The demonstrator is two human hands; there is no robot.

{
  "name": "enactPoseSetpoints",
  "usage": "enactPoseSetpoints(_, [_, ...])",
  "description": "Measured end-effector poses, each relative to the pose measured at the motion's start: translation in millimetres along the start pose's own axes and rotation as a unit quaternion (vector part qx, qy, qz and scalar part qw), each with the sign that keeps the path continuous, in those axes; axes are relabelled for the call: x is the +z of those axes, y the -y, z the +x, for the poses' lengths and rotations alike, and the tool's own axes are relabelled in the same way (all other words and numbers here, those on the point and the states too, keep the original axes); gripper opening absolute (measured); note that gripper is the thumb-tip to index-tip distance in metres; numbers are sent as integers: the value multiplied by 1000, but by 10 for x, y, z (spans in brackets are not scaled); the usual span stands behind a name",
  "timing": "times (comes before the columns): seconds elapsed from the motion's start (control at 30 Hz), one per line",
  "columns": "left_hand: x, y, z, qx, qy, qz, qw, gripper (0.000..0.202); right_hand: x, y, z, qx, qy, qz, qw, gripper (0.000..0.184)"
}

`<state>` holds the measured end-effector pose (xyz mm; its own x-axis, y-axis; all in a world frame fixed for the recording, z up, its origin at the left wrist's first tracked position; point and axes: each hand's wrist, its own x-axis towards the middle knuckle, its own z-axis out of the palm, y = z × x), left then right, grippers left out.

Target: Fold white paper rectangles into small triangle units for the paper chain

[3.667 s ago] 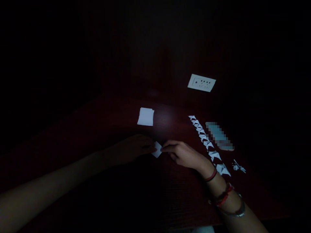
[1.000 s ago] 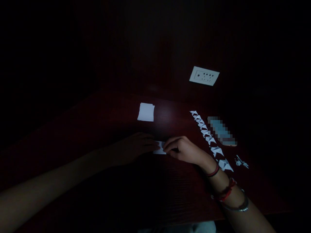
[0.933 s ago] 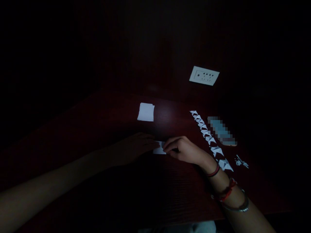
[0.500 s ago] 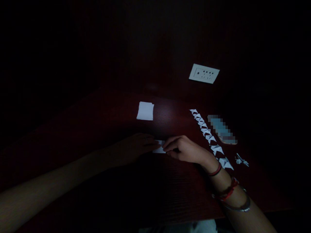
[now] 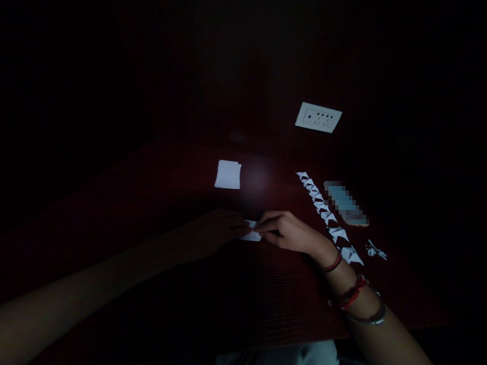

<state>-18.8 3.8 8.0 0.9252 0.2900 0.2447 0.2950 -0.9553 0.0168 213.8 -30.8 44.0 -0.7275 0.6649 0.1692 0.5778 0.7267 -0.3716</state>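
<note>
The scene is very dark. A small white folded paper (image 5: 251, 234) lies on the dark red table (image 5: 266, 304), pressed between both my hands. My left hand (image 5: 213, 233) rests on its left side with the fingertips closed down on the paper. My right hand (image 5: 287, 234) pinches its right edge with curled fingers. Bracelets and a bangle circle my right wrist. Most of the paper is hidden under my fingers.
A stack of white paper squares (image 5: 228, 174) lies beyond my hands. At the right a row of several folded white paper pieces (image 5: 327, 215) runs diagonally, beside a blurred phone (image 5: 345, 204) and small scraps (image 5: 376, 250). A white wall socket (image 5: 318, 117) sits behind.
The paper was a tilted square between my fingertips 3.7 s ago; now it lies flatter and narrower under both hands. Over the last second my hands have barely moved.
</note>
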Motion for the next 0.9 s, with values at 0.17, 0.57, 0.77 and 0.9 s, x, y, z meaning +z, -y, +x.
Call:
enactPoseSetpoints(0.17, [-46,-29,18,-3,7,13,1000,44,-32,23,-14,14,25,-37,999,26])
enactPoseSetpoints(0.57, [-1,-33,-10,-13,11,50,999,48,-126,87,-15,13,64,-100,993,26])
enactPoseSetpoints(0.77, [-20,-47,-11,-18,7,57,998,46,-149,79,-46,10,73,-107,992,27])
enactPoseSetpoints(0.9, [-33,-51,-17,-12,4,49,999,46,-162,73,-60,24,64,-100,993,27])
